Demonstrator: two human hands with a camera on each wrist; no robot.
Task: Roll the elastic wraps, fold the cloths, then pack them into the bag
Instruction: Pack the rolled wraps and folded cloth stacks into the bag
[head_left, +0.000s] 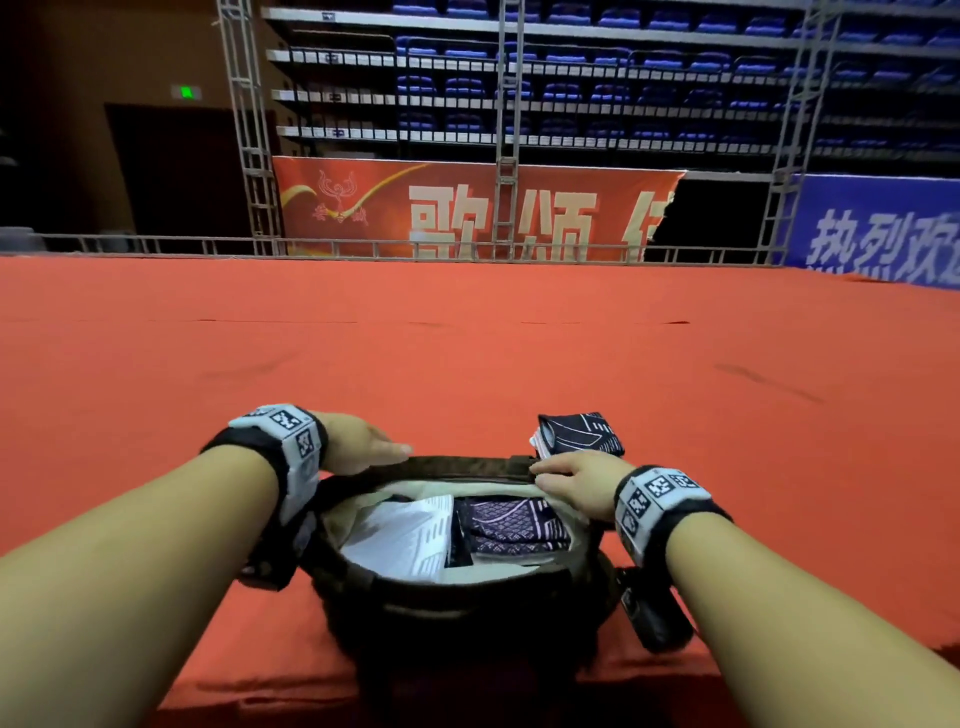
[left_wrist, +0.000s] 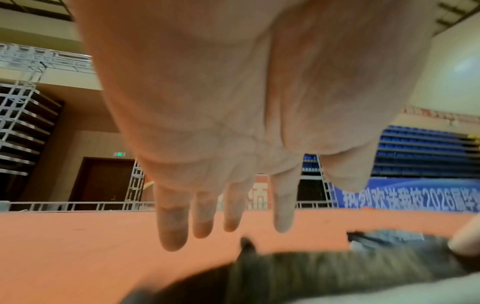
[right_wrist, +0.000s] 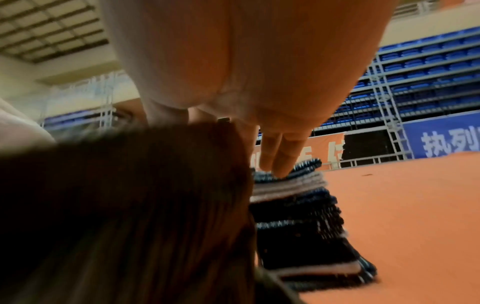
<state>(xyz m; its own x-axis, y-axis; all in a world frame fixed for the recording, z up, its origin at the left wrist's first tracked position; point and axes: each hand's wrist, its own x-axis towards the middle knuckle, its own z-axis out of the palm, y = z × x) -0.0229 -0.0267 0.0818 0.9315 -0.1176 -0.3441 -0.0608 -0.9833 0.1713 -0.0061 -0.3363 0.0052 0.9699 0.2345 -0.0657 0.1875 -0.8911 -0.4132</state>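
Note:
An open dark brown bag (head_left: 457, 587) stands at the front edge of the red table. Inside lie a white patterned folded cloth (head_left: 405, 535) and a purple patterned folded cloth (head_left: 514, 525). A navy folded cloth (head_left: 582, 434) with white lines lies on the table just behind the bag's far right rim. My left hand (head_left: 363, 441) hovers at the far left rim with fingers straight (left_wrist: 226, 205), holding nothing. My right hand (head_left: 571, 480) lies across the far right rim, and its straight fingers (right_wrist: 275, 156) touch the top of the navy cloth (right_wrist: 298, 205). The right thumb is hidden behind the bag (right_wrist: 130, 205).
The red-covered table (head_left: 467, 338) stretches far ahead and to both sides. A metal railing (head_left: 156, 244), red and blue banners and tiers of blue seats stand beyond its far edge. The table's front edge runs just under the bag.

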